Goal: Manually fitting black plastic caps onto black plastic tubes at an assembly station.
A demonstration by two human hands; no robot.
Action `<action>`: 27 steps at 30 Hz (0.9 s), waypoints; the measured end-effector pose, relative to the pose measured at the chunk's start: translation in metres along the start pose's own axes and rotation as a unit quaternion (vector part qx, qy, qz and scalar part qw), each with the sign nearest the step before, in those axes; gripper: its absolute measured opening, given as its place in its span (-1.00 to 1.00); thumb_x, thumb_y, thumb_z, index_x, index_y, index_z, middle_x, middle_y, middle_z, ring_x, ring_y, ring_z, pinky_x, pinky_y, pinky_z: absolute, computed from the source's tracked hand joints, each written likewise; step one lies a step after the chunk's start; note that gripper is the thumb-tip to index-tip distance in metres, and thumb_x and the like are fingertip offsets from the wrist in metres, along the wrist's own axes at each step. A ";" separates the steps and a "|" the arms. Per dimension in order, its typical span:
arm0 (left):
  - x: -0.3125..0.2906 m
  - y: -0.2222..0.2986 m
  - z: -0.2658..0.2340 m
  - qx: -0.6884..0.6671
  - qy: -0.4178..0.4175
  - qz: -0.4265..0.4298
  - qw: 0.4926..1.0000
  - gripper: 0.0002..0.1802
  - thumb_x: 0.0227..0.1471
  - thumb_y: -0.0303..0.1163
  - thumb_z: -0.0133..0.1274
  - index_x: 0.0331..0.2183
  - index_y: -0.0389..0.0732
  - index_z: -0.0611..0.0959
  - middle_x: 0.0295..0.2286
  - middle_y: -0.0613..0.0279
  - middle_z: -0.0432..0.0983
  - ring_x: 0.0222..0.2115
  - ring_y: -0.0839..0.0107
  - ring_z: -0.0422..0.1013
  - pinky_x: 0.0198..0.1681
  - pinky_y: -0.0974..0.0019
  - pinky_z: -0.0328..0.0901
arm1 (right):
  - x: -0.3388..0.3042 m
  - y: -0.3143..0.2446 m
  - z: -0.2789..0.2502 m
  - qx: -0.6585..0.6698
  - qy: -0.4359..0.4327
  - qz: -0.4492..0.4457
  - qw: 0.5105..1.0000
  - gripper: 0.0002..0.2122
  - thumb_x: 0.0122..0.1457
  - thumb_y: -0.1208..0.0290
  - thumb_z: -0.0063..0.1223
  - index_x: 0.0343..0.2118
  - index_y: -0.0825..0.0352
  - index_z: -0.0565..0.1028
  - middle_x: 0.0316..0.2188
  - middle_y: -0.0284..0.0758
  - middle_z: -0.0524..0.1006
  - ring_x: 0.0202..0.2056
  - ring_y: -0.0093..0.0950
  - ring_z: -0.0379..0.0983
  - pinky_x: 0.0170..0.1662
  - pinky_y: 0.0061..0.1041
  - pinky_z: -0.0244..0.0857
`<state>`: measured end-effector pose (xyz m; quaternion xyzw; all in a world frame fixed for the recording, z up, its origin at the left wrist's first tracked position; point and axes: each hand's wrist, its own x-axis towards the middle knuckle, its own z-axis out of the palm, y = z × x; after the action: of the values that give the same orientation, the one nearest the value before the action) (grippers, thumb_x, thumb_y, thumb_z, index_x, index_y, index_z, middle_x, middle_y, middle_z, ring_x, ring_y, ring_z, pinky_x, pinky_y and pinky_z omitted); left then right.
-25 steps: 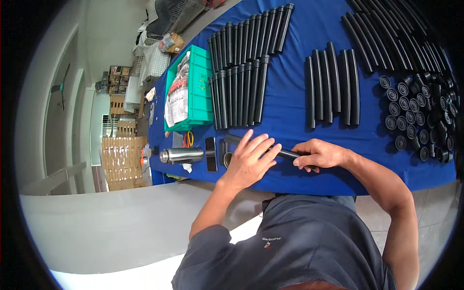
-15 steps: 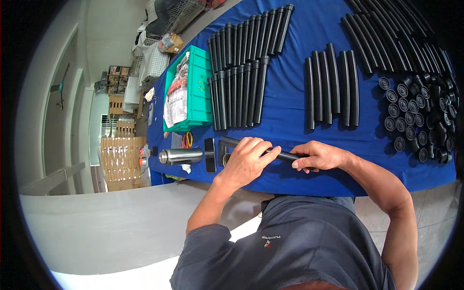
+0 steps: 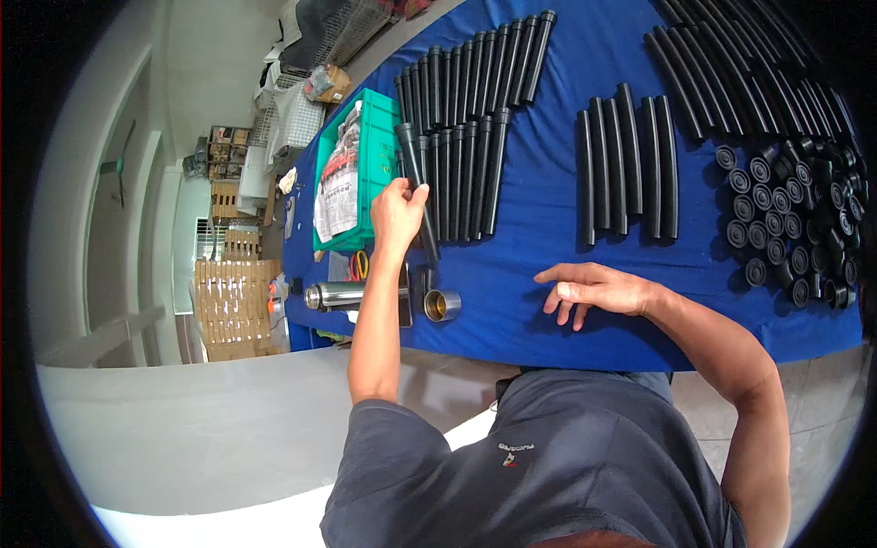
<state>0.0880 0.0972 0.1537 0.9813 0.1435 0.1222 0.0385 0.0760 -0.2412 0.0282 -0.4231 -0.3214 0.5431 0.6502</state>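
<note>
My left hand (image 3: 397, 216) is closed round a black plastic tube (image 3: 413, 153) with a thicker collar at its far end. That tube lies at the left end of the nearer row of collared black tubes (image 3: 470, 183), beside the green crate. Over the blue cloth at centre right, my right hand (image 3: 598, 292) holds nothing, its fingers spread. Beyond the right hand are several plain black tubes (image 3: 630, 164) set side by side. A second row of collared tubes (image 3: 477, 78) lies farther back.
The green crate (image 3: 376, 155) holds printed paper. Near my left forearm are a steel flask (image 3: 343, 295), a metal cup (image 3: 442, 305) and scissors (image 3: 362, 265). Black round-ended fittings (image 3: 775, 224) crowd the right side of the blue cloth (image 3: 539, 247), below more tubes (image 3: 722, 73).
My left hand has carried the tube from the front of the table to the left, beside the rows. My right hand has let go of it and opened. The metal cup is now uncovered.
</note>
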 end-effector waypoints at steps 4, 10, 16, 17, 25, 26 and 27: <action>0.029 -0.011 0.024 0.100 -0.058 -0.014 0.993 -0.61 -0.04 -0.20 0.24 -0.34 -0.38 0.67 -0.40 -0.16 0.62 -0.31 -0.05 0.57 -0.21 0.03 0.42 | 0.000 -0.003 0.003 -0.013 -0.001 0.008 1.000 -0.17 0.23 -0.25 -0.07 0.24 0.53 0.23 -0.11 -0.06 0.51 -0.15 -0.32 0.52 -0.20 -0.38 0.51; 0.053 -0.012 0.051 0.159 -0.122 -0.051 0.978 -0.59 -0.01 -0.17 0.23 -0.30 -0.38 0.68 -0.28 -0.29 0.60 -0.19 -0.15 0.54 -0.06 -0.05 0.42 | 0.000 -0.001 0.000 -0.014 -0.014 0.011 1.000 -0.23 0.25 -0.19 -0.03 0.18 0.54 0.31 -0.13 -0.08 0.52 -0.16 -0.34 0.52 -0.21 -0.39 0.51; 0.056 -0.009 0.061 0.179 -0.135 -0.067 0.972 -0.62 0.00 -0.23 0.22 -0.26 -0.38 0.67 -0.24 -0.30 0.59 -0.14 -0.16 0.52 -0.01 -0.04 0.41 | 0.000 -0.001 -0.001 -0.013 -0.008 0.010 1.000 -0.28 0.27 -0.15 -0.02 0.16 0.54 0.34 -0.14 -0.10 0.53 -0.17 -0.35 0.52 -0.22 -0.39 0.51; 0.057 -0.008 0.063 0.179 -0.136 -0.066 0.972 -0.62 0.00 -0.23 0.22 -0.26 -0.38 0.67 -0.24 -0.30 0.59 -0.14 -0.16 0.52 -0.01 -0.04 0.41 | 0.000 0.000 -0.002 -0.013 -0.009 0.011 1.000 -0.28 0.26 -0.15 -0.02 0.16 0.54 0.34 -0.15 -0.10 0.53 -0.17 -0.35 0.52 -0.22 -0.39 0.51; 0.062 -0.012 0.066 0.195 -0.149 -0.069 0.967 -0.50 -0.01 -0.24 0.24 -0.12 -0.41 0.55 -0.17 -0.28 0.57 -0.10 -0.12 0.51 0.01 -0.02 0.40 | 0.001 -0.002 -0.002 -0.015 -0.012 0.012 1.000 -0.27 0.25 -0.16 -0.01 0.15 0.53 0.35 -0.15 -0.10 0.54 -0.16 -0.36 0.53 -0.22 -0.40 0.51; 0.062 -0.013 0.065 0.195 -0.149 -0.070 0.967 -0.50 -0.01 -0.24 0.24 -0.12 -0.41 0.55 -0.17 -0.28 0.57 -0.10 -0.12 0.51 0.01 -0.02 0.40 | 0.002 -0.002 -0.002 -0.015 -0.013 0.013 1.000 -0.27 0.25 -0.16 0.00 0.15 0.53 0.35 -0.15 -0.11 0.54 -0.17 -0.36 0.53 -0.23 -0.40 0.51; 0.062 -0.015 0.064 0.189 -0.151 -0.068 0.968 -0.47 -0.02 -0.24 0.26 -0.11 -0.41 0.53 -0.17 -0.29 0.57 -0.10 -0.12 0.51 0.01 -0.03 0.40 | 0.002 -0.003 -0.002 -0.016 -0.014 0.013 1.000 -0.27 0.25 -0.17 0.00 0.15 0.53 0.35 -0.16 -0.11 0.54 -0.17 -0.36 0.53 -0.23 -0.40 0.51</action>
<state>0.1577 0.1272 0.1041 0.9658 0.2229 -0.0600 -0.1180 0.0789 -0.2395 0.0297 -0.4297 -0.3340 0.5521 0.6317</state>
